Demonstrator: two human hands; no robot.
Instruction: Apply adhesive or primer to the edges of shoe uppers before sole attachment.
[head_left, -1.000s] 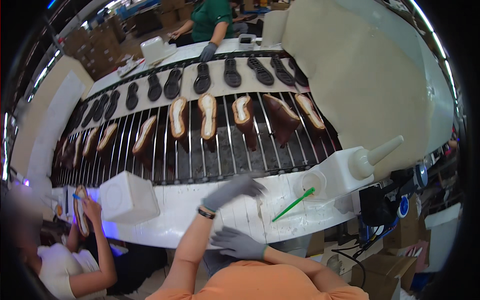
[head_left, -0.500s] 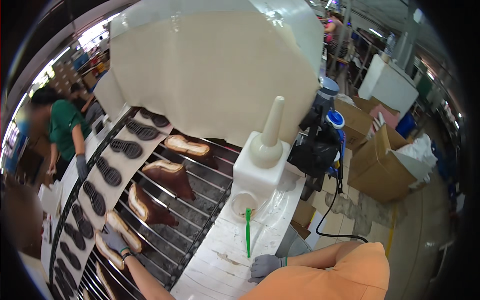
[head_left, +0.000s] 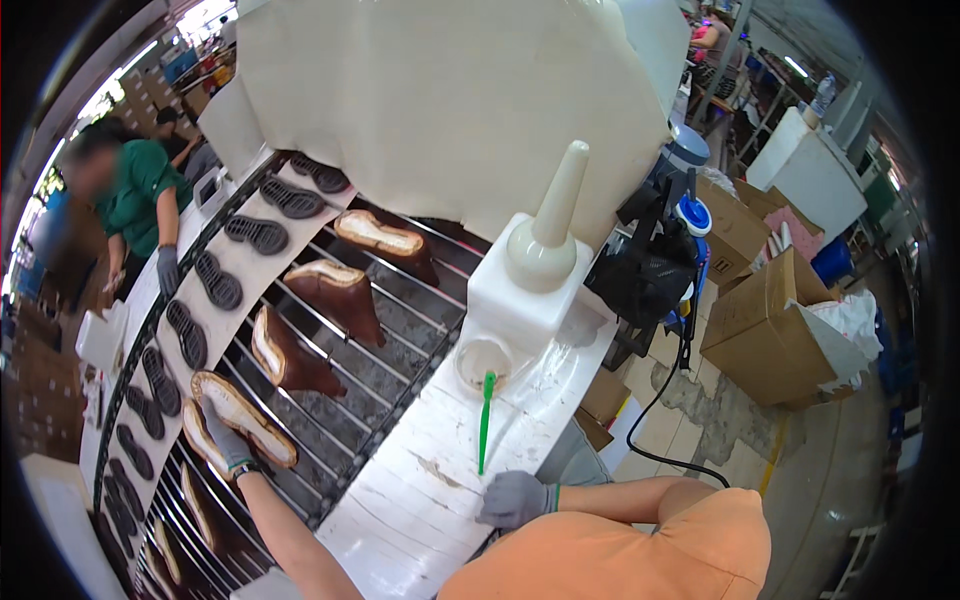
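My left hand (head_left: 226, 436), in a grey glove, reaches between two brown shoe uppers on the slatted rack. Its fingers lie along the left upper (head_left: 196, 438) and appear closed on it; the thumb is hidden. The larger-looking right upper (head_left: 243, 415) sits beside the hand, pale underside up with a light band around its edge. My right hand (head_left: 517, 499), also gloved, rests curled on the white bench top (head_left: 420, 510), with nothing showing in it. A green brush (head_left: 486, 425) lies nearby, its head in a small round dish (head_left: 484, 362).
A white container with a tall cone spout (head_left: 540, 250) stands on the bench. More uppers (head_left: 330, 295) sit on the rack (head_left: 400, 370). Black soles (head_left: 187, 334) line a strip at left, where a person in green (head_left: 150, 190) stands. Cardboard boxes (head_left: 770, 330) are at right.
The right upper beside my left hand appears larger and tilted. My right hand has shifted slightly, staying curled on the bench. The whole view has shifted, with most rack contents now higher in it.
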